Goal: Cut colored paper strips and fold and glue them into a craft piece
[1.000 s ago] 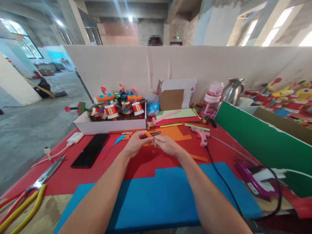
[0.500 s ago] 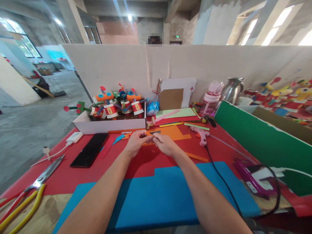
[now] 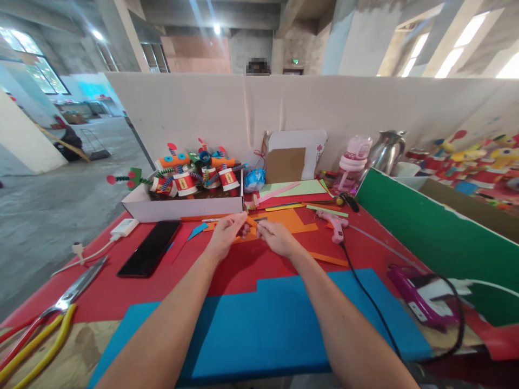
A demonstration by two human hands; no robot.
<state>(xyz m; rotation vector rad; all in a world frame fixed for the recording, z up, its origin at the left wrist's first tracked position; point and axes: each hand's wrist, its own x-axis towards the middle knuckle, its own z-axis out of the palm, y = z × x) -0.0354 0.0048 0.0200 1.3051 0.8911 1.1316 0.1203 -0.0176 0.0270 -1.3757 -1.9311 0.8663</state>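
Both of my hands meet over the red table cover (image 3: pixel 243 267), just in front of an orange paper sheet (image 3: pixel 290 219). My left hand (image 3: pixel 227 235) pinches a small orange paper strip (image 3: pixel 251 221) between thumb and fingers. My right hand (image 3: pixel 278 237) is closed in a pinch at the other side of the same strip. A blue foam sheet (image 3: pixel 275 329) lies under my forearms.
A white box of paper-cup figures (image 3: pixel 186 208) stands behind my hands. A black phone (image 3: pixel 150 248) and scissors (image 3: pixel 60 302) lie left. A pink glue gun (image 3: pixel 334 226), its black cord, a purple tool (image 3: pixel 421 302) and a green board (image 3: pixel 438 237) are right. Coloured paper strips (image 3: pixel 300 194) lie behind.
My hands have shifted slightly away from me, towards the orange sheet, still pinching the orange strip between them. Nothing else has moved.
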